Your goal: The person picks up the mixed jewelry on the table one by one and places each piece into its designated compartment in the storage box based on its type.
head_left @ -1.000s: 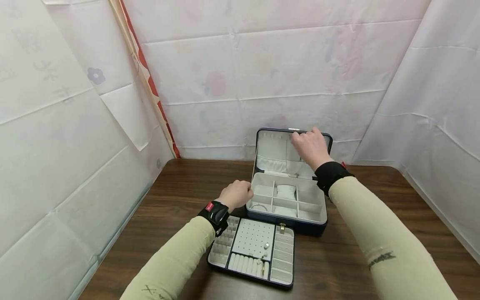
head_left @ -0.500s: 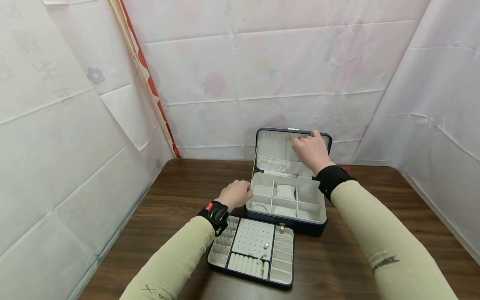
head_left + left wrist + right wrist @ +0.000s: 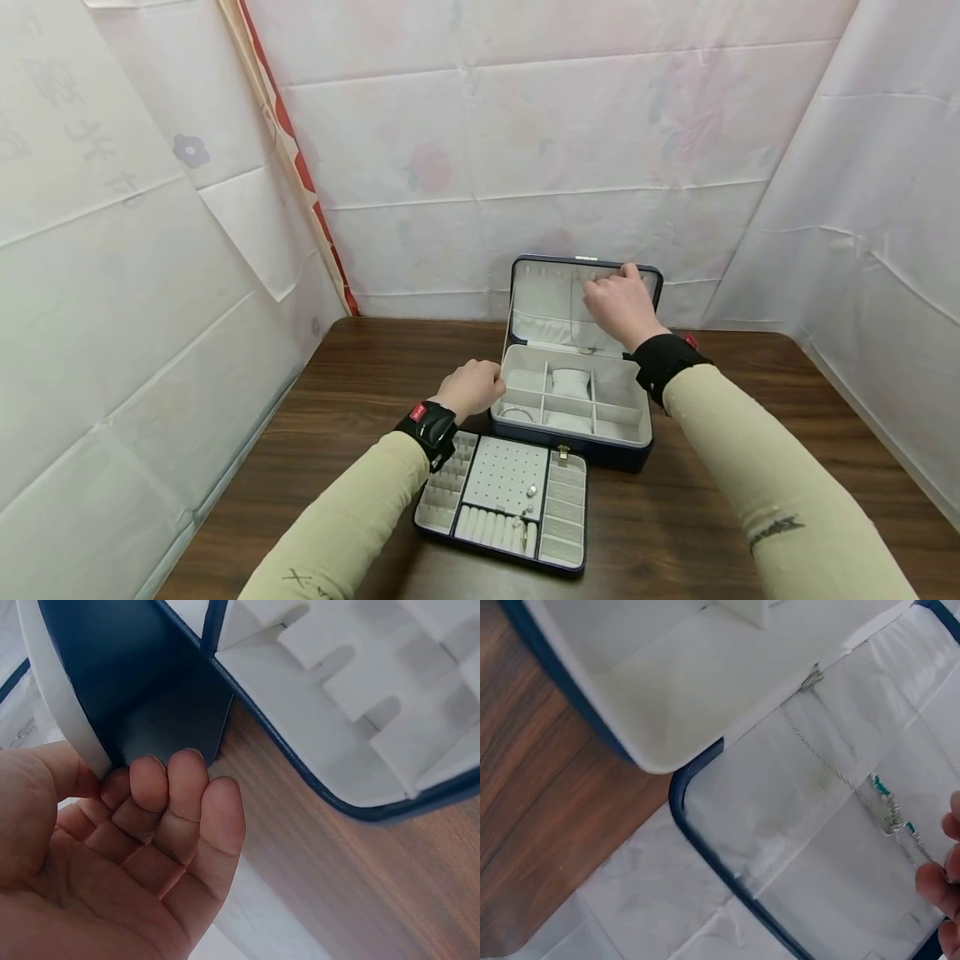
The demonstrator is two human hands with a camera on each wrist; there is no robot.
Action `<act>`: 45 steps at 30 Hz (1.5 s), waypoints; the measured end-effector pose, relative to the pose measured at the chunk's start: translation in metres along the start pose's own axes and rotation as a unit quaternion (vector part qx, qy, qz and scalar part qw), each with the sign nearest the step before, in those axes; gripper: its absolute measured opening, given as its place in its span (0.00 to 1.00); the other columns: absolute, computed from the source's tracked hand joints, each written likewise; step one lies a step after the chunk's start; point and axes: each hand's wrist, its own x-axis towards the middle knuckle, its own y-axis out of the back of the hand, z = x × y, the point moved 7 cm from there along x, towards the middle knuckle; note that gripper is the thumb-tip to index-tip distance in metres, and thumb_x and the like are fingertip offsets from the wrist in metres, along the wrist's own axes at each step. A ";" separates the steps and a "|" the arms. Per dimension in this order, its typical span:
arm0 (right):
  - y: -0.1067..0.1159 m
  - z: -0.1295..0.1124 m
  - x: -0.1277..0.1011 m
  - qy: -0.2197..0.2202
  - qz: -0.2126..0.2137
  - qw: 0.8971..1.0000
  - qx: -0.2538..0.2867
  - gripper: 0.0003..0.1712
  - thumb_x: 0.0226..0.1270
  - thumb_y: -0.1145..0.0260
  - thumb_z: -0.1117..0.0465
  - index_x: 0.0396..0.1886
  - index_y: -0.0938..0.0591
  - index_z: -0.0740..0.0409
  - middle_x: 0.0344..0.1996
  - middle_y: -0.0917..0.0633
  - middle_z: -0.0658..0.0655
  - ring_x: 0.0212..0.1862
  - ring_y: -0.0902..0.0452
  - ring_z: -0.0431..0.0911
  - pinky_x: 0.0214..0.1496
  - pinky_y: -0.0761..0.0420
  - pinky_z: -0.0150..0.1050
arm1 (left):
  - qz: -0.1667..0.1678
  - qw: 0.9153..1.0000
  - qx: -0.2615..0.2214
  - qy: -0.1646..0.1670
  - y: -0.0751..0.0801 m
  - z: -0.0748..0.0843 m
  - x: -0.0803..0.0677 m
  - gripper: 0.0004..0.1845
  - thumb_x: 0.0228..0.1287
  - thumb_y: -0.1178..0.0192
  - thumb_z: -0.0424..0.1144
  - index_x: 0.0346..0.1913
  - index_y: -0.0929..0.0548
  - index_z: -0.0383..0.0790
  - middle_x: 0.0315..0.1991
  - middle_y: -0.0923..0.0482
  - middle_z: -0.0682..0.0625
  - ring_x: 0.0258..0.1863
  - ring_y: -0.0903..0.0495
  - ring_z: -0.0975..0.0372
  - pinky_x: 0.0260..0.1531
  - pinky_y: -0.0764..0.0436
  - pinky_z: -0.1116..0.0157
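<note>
My left hand (image 3: pixel 472 390) pinches the white side rim (image 3: pixel 64 697) of the open jewelry box (image 3: pixel 592 450), thumb on one side and curled fingers on the other. In front of the raised lid (image 3: pixel 540 287) is my right hand (image 3: pixel 621 304). In the right wrist view its fingertips (image 3: pixel 934 885) pinch a silver necklace (image 3: pixel 889 814) with green stones, hanging against the pale lining. A thin chain (image 3: pixel 572 308) with a pendant (image 3: pixel 810 679) at its lower end hangs inside the lid, near the hinge. In the head view the right hand hides its own grip.
A jewelry tray (image 3: pixel 510 475) with ring rolls (image 3: pixel 487 527) and small compartments lies in front of the box. The box holds a white cushion (image 3: pixel 572 383) and a bangle (image 3: pixel 517 412). White cloth (image 3: pixel 450 125) hangs behind the wooden table (image 3: pixel 360 375).
My right hand has shifted slightly down and right from the lid's top edge, uncovering more of the hanging chain. The left hand stays on the box rim.
</note>
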 end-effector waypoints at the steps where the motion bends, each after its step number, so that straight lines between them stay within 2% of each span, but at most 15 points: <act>1: -0.001 0.000 0.000 -0.005 -0.008 1.000 0.011 0.21 0.73 0.35 0.64 0.19 0.31 0.55 0.12 0.33 0.53 0.20 0.35 0.50 0.47 0.35 0.51 | 0.000 1.000 0.000 0.000 0.000 0.000 0.000 0.17 0.74 0.45 0.37 0.22 0.28 0.45 0.20 0.37 0.54 0.19 0.35 0.62 0.21 0.37 0.64; 4: -0.002 -0.002 -0.002 -0.025 -0.030 0.997 0.061 0.21 0.75 0.38 0.66 0.19 0.32 0.53 0.13 0.34 0.52 0.22 0.38 0.49 0.47 0.39 0.51 | -0.002 1.000 0.000 0.002 -0.001 -0.001 0.001 0.17 0.74 0.45 0.37 0.23 0.28 0.45 0.20 0.36 0.54 0.19 0.35 0.62 0.21 0.37 0.64; 8: -0.003 -0.004 -0.006 -0.045 -0.052 0.988 0.136 0.21 0.75 0.40 0.68 0.20 0.31 0.52 0.14 0.33 0.51 0.25 0.41 0.49 0.47 0.46 0.52 | 0.000 1.000 0.003 0.003 -0.001 -0.001 0.001 0.17 0.74 0.46 0.38 0.22 0.29 0.45 0.20 0.37 0.54 0.19 0.35 0.62 0.21 0.37 0.63; 12: -0.007 -0.006 -0.013 -0.055 -0.086 0.978 0.180 0.16 0.73 0.39 0.68 0.23 0.25 0.52 0.19 0.25 0.51 0.27 0.36 0.48 0.47 0.46 0.52 | 0.001 1.000 0.009 0.002 -0.001 -0.002 0.002 0.17 0.74 0.46 0.38 0.23 0.29 0.45 0.20 0.36 0.54 0.19 0.35 0.61 0.21 0.36 0.63; 17: -0.015 -0.008 -0.022 -0.076 -0.134 0.962 0.226 0.09 0.73 0.37 0.66 0.31 0.17 0.53 0.27 0.17 0.52 0.30 0.28 0.47 0.50 0.41 0.53 | -0.003 1.000 0.016 0.003 -0.001 -0.002 0.002 0.16 0.75 0.46 0.39 0.24 0.27 0.46 0.21 0.34 0.54 0.20 0.33 0.61 0.22 0.35 0.63; 22: -0.020 -0.014 -0.032 -0.081 -0.161 0.951 0.252 0.07 0.72 0.35 0.64 0.33 0.14 0.53 0.28 0.15 0.51 0.30 0.25 0.46 0.53 0.37 0.57 | -0.003 1.000 0.019 -0.001 0.001 -0.002 0.001 0.16 0.74 0.46 0.39 0.24 0.27 0.46 0.21 0.35 0.54 0.20 0.33 0.61 0.22 0.35 0.62; 27: -0.022 -0.020 -0.039 -0.068 -0.168 0.950 0.255 0.05 0.70 0.34 0.64 0.34 0.13 0.53 0.29 0.14 0.50 0.30 0.24 0.44 0.53 0.34 0.56 | -0.005 1.000 0.018 -0.006 0.001 -0.002 0.002 0.18 0.75 0.46 0.39 0.22 0.29 0.46 0.19 0.36 0.54 0.18 0.36 0.62 0.20 0.37 0.63; 32: -0.020 -0.026 -0.045 -0.046 -0.178 0.946 0.268 0.05 0.70 0.32 0.64 0.32 0.14 0.52 0.27 0.16 0.47 0.29 0.27 0.42 0.53 0.35 0.55 | 0.001 1.000 0.019 -0.005 0.003 -0.003 0.005 0.20 0.75 0.46 0.40 0.19 0.30 0.46 0.18 0.37 0.55 0.17 0.37 0.62 0.19 0.38 0.64; 35: -0.016 -0.030 -0.047 -0.036 -0.182 0.942 0.278 0.06 0.70 0.32 0.63 0.31 0.15 0.51 0.26 0.17 0.46 0.28 0.28 0.41 0.53 0.35 0.53 | 0.018 1.000 0.026 -0.001 0.007 -0.002 0.007 0.21 0.76 0.46 0.42 0.19 0.31 0.45 0.18 0.37 0.54 0.17 0.36 0.62 0.19 0.37 0.63; 38: -0.009 -0.032 -0.047 -0.033 -0.187 0.938 0.290 0.05 0.70 0.32 0.63 0.32 0.15 0.51 0.26 0.17 0.45 0.28 0.29 0.41 0.48 0.35 0.49 | 0.052 0.998 0.032 0.001 0.014 0.000 0.008 0.21 0.76 0.46 0.44 0.21 0.31 0.45 0.19 0.36 0.54 0.18 0.33 0.61 0.18 0.35 0.62; 42: 0.001 -0.032 -0.042 -0.037 -0.190 0.933 0.304 0.04 0.70 0.32 0.64 0.34 0.14 0.54 0.26 0.17 0.48 0.27 0.29 0.41 0.40 0.30 0.43 | 0.108 0.993 0.035 -0.016 0.026 0.008 0.009 0.16 0.76 0.45 0.43 0.26 0.26 0.45 0.24 0.29 0.52 0.23 0.26 0.58 0.19 0.30 0.60; 45: 0.009 -0.029 -0.037 -0.046 -0.193 0.929 0.312 0.03 0.72 0.33 0.64 0.37 0.13 0.56 0.28 0.16 0.50 0.28 0.27 0.42 0.35 0.27 0.40 | 0.136 0.989 0.038 -0.037 0.032 0.015 0.010 0.11 0.76 0.45 0.40 0.33 0.20 0.44 0.32 0.24 0.51 0.30 0.23 0.57 0.24 0.24 0.59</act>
